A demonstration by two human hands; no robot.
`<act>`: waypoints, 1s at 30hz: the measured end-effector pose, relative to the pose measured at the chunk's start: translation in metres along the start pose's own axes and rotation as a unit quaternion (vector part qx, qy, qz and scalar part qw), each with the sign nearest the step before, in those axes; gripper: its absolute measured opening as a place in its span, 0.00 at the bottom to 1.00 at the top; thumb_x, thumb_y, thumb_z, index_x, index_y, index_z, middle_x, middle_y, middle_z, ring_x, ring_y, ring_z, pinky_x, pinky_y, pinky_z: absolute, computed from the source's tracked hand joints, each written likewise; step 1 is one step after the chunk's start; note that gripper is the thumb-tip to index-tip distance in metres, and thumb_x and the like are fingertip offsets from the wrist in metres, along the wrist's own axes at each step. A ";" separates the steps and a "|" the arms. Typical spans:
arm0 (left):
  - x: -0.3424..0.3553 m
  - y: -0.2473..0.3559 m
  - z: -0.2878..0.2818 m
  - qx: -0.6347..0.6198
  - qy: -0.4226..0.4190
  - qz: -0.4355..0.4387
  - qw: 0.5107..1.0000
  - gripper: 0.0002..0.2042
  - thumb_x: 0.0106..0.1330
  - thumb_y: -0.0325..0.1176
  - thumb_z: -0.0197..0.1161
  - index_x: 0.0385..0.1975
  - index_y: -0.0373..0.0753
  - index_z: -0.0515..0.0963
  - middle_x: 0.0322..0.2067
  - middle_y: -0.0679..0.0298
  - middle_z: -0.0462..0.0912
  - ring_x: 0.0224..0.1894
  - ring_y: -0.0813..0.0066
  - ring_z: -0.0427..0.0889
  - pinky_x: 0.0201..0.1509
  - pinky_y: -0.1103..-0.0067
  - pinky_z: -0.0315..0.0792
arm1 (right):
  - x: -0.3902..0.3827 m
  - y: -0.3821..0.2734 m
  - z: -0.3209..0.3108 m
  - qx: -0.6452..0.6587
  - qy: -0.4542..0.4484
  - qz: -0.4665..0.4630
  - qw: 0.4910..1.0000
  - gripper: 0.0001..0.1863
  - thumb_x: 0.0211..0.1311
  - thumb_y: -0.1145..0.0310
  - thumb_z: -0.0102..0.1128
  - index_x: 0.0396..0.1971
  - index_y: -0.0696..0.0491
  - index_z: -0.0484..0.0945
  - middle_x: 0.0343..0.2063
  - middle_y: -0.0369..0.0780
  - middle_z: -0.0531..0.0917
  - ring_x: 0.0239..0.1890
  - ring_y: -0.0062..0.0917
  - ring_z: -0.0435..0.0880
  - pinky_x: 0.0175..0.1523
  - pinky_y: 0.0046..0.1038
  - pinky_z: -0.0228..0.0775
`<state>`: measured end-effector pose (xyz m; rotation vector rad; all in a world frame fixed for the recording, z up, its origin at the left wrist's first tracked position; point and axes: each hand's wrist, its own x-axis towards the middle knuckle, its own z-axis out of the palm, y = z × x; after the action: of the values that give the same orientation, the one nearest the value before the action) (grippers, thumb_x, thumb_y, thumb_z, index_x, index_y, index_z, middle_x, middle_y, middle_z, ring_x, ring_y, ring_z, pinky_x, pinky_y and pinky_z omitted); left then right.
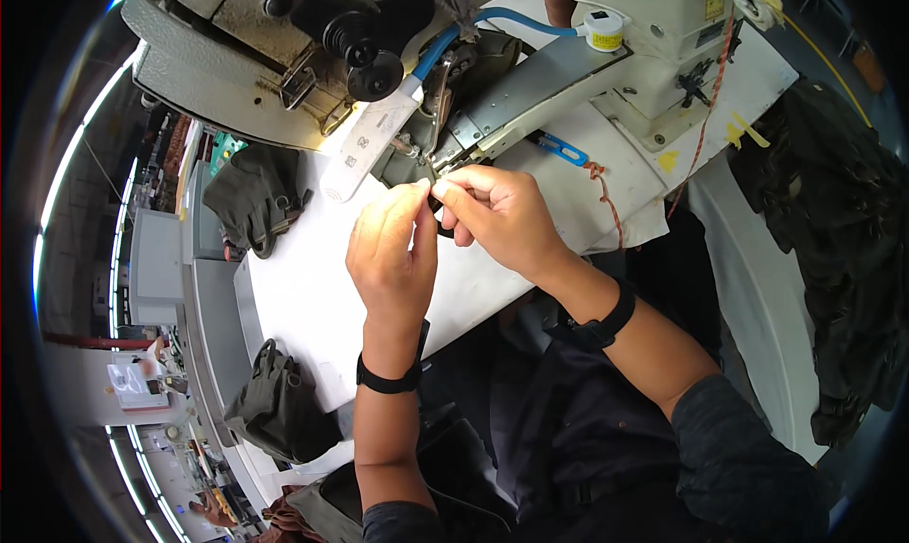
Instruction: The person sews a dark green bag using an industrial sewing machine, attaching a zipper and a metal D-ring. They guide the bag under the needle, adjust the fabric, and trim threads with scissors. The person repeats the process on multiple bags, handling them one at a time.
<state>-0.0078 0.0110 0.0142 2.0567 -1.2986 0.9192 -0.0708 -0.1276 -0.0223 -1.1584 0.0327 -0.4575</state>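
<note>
The left hand (386,248) and right hand (507,213) are pinching thumb to finger, contents too small to tell. Dark cloth (407,171) is lying beside them at ten o'clock. Fingertips are risking a snag by working near the sewing machine (222,93). A white bar (369,147) is crowding that side; blue snips (564,149) are lying at two.

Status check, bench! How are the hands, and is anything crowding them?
Left hand and right hand pinched, fingertips close together. Dark fabric just beyond; whether held, unclear. White bar slants close by left hand.
</note>
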 end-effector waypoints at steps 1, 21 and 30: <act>-0.002 -0.001 0.002 0.000 0.006 0.004 1.000 0.13 0.60 0.17 0.73 0.44 0.36 0.86 0.40 0.57 0.89 0.41 0.61 0.88 0.49 0.71 0.81 | 0.000 0.000 0.000 0.002 -0.001 -0.004 1.000 0.11 0.75 0.69 0.59 0.35 0.61 0.84 0.22 0.35 0.84 0.22 0.14 0.82 0.29 0.20 0.75; -0.002 -0.001 0.001 0.019 0.003 0.030 0.999 0.16 0.57 0.17 0.73 0.45 0.35 0.87 0.40 0.61 0.87 0.41 0.63 0.87 0.45 0.71 0.80 | -0.002 0.001 0.000 0.047 -0.017 0.029 0.998 0.10 0.74 0.71 0.58 0.34 0.61 0.83 0.24 0.36 0.84 0.23 0.13 0.82 0.30 0.20 0.76; 0.000 -0.003 0.001 0.002 0.014 0.054 0.998 0.17 0.55 0.14 0.73 0.45 0.35 0.86 0.39 0.60 0.86 0.39 0.64 0.86 0.42 0.72 0.80 | -0.006 -0.006 0.002 0.038 -0.002 0.036 0.999 0.10 0.74 0.70 0.59 0.39 0.61 0.85 0.25 0.36 0.85 0.23 0.13 0.81 0.30 0.20 0.76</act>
<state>-0.0052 0.0112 0.0131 1.9856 -1.4050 0.9953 -0.0778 -0.1253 -0.0179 -1.0797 0.0527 -0.3895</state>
